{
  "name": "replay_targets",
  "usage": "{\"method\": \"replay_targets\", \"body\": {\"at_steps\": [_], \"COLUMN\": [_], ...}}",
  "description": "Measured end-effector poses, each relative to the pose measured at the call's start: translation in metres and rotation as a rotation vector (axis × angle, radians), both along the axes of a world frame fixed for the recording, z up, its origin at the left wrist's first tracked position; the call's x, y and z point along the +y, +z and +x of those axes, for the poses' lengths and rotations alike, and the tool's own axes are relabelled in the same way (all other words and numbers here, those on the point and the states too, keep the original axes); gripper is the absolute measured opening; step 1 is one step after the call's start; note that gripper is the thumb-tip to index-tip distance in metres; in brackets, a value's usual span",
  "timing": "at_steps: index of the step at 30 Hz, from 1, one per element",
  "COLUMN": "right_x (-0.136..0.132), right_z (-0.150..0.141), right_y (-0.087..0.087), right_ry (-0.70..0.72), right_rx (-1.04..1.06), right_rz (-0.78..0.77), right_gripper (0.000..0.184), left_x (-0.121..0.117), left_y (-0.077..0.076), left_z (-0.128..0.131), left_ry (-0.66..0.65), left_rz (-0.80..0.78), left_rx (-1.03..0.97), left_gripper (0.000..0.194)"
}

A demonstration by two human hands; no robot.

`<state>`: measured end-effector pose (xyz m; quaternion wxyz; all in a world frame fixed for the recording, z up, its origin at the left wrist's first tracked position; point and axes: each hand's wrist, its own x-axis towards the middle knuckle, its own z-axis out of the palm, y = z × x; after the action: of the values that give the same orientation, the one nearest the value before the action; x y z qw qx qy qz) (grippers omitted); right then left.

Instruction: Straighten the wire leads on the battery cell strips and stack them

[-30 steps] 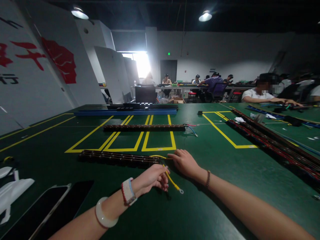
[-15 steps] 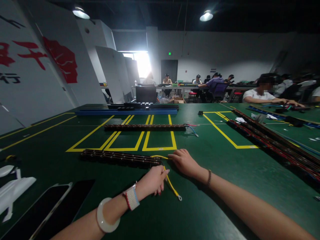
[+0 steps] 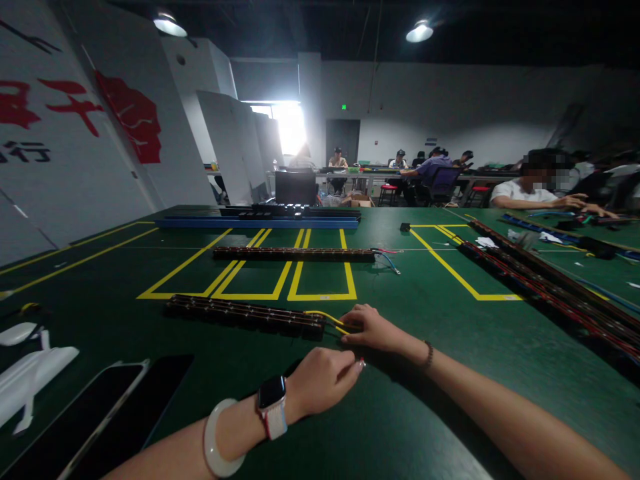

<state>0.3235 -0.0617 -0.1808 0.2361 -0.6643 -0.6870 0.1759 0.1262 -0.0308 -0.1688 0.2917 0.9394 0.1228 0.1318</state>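
Observation:
A long dark terminal strip (image 3: pixel 245 313) lies on the green table (image 3: pixel 410 413) in front of me. Yellow wires (image 3: pixel 324 315) come out of its right end. My right hand (image 3: pixel 373 328) rests at that end with its fingertips pinched on a yellow wire. My left hand (image 3: pixel 325 381) sits just in front of the strip's end, knuckles up and fingers curled down onto the table. Whatever is inside it stays hidden. That wrist wears a watch and a white bangle.
A second dark strip (image 3: pixel 295 253) with red and blue leads lies further back, and a blue rail (image 3: pixel 255 223) behind it. More wired strips (image 3: pixel 550 287) run along the right. A phone (image 3: pixel 100 413) and white plastic parts (image 3: pixel 30 373) lie at the lower left. A co-worker (image 3: pixel 530 190) sits at the right, and other people sit at tables far back.
My left hand has turned knuckles-up and moved right, and the yellow lead with the ring terminal it held no longer shows. My right hand has drawn slightly nearer, pinching at the strip's end.

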Motion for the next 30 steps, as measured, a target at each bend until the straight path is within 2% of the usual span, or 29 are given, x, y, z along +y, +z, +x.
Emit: {"method": "replay_targets", "body": {"at_steps": [2,4,6,9,13,17,22,26,30], "right_x": [0.002,0.002,0.001,-0.002,-0.006,-0.013,-0.021,-0.024,-0.028], "right_z": [0.0,0.0,-0.001,-0.004,-0.012,-0.019,-0.028,-0.037,-0.046], "right_y": [-0.002,-0.002,0.0,0.007,0.013,0.013,0.008,0.005,0.013], "right_ry": [-0.004,0.028,0.049,0.039,0.01,0.039,0.146,0.181,0.175], "right_rx": [0.163,0.35,0.415,0.332,0.066,-0.402,-0.84,-0.958,-0.935], "right_rz": [-0.052,-0.113,-0.129,-0.064,0.131,0.34,0.532,0.618,0.556], "right_gripper": [0.035,0.032,0.029,0.025,0.02,0.023,0.024,0.019,0.02], "left_x": [0.001,0.004,0.008,0.013,0.013,0.014,0.02,0.022,0.022], "left_y": [0.0,-0.003,-0.007,-0.013,-0.009,-0.002,-0.012,-0.021,-0.023], "left_z": [0.002,0.005,0.008,0.013,0.016,0.017,0.019,0.02,0.022], "left_ry": [-0.004,-0.01,-0.011,0.02,0.139,0.183,0.201,0.204,0.24], "left_rz": [-0.189,-0.473,-0.769,-1.119,-1.436,-1.648,-1.768,-1.76,-1.777], "left_rx": [0.041,0.078,0.069,-0.013,-0.101,-0.206,-0.361,-0.418,-0.425], "left_gripper": [0.046,0.048,0.05,0.048,0.042,0.04,0.027,0.019,0.014]}}
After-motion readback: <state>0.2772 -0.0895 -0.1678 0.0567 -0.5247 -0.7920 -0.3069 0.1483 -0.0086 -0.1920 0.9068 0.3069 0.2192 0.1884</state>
